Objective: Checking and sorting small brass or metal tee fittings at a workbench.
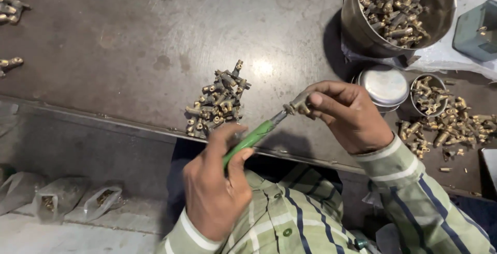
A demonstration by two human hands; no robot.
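Observation:
My left hand (215,186) grips a green-handled screwdriver (251,140), its metal tip pointing up and right. My right hand (347,114) pinches a small brass fitting (298,105) at the screwdriver's tip. Both hands hover over the near edge of a dark metal table (129,41). Just left of the tool, a pile of brass fittings (217,101) lies on the table.
A large steel bucket (357,26) full of brass fittings stands at the back right. Below it are a steel lid (384,85), a small cup of fittings (428,94) and a loose heap (455,127). Plastic bags (101,199) lie on the floor at lower left.

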